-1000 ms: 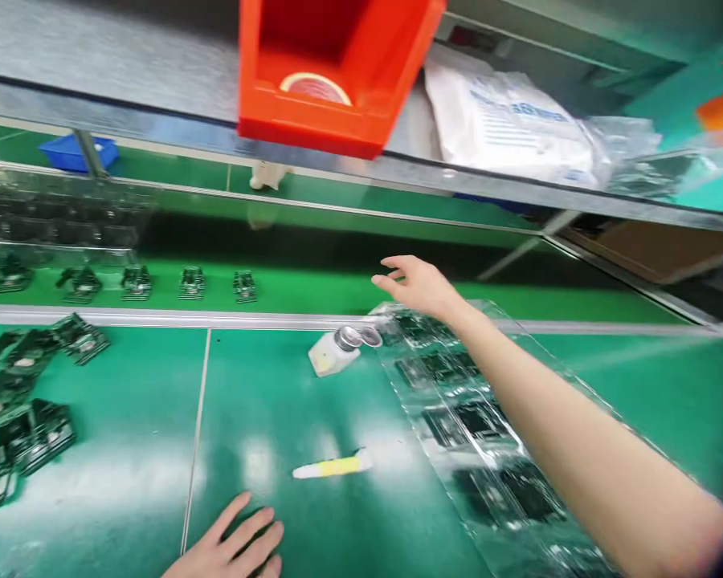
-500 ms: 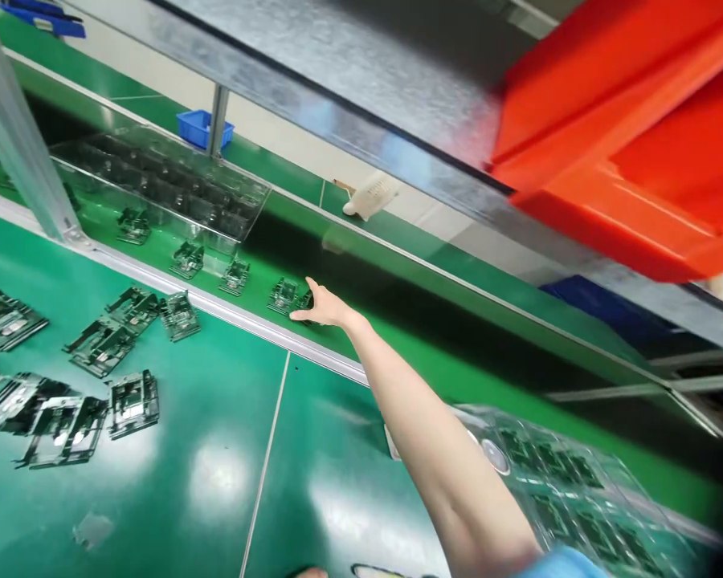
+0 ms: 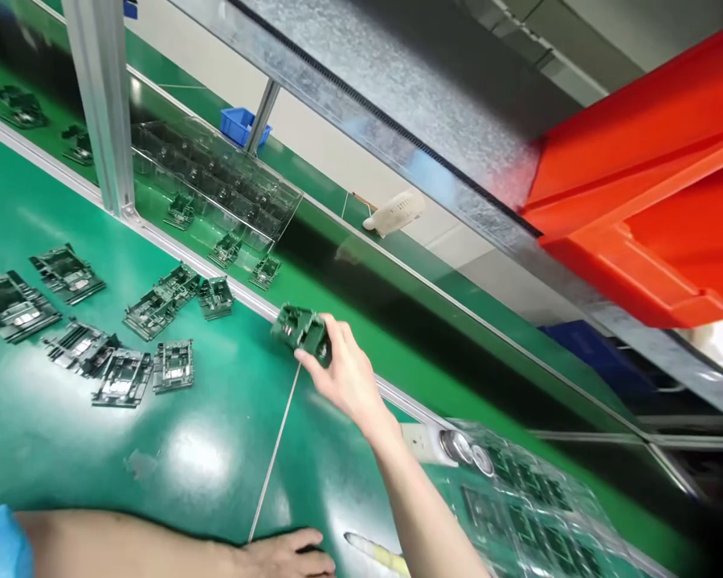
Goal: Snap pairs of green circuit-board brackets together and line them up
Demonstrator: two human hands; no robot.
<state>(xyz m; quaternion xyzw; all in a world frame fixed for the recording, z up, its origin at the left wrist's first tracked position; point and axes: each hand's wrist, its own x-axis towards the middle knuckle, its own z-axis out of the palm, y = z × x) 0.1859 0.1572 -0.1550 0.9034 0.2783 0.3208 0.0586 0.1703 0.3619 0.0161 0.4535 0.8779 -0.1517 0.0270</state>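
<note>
My right hand (image 3: 345,373) is closed on a small green circuit board part (image 3: 301,328), held just above the green bench near the metal rail (image 3: 157,237). My left hand (image 3: 289,554) rests on the bench at the bottom edge, fingers curled down flat beside a white and yellow pen-like tool (image 3: 377,552). Several similar boards (image 3: 120,373) lie scattered on the bench to the left. A few more boards (image 3: 226,249) sit in a row on the conveyor belt beyond the rail.
A clear plastic tray (image 3: 518,514) with dark parts lies at the lower right, a small white container with metal lid (image 3: 451,445) beside it. Another clear tray (image 3: 217,181) sits on the belt. A metal post (image 3: 100,104) stands left; red bins (image 3: 656,193) hang overhead.
My right hand picked a board off the conveyor belt and drew it back over the rail toward me. The view swung left, and my left arm now shows along the bottom.
</note>
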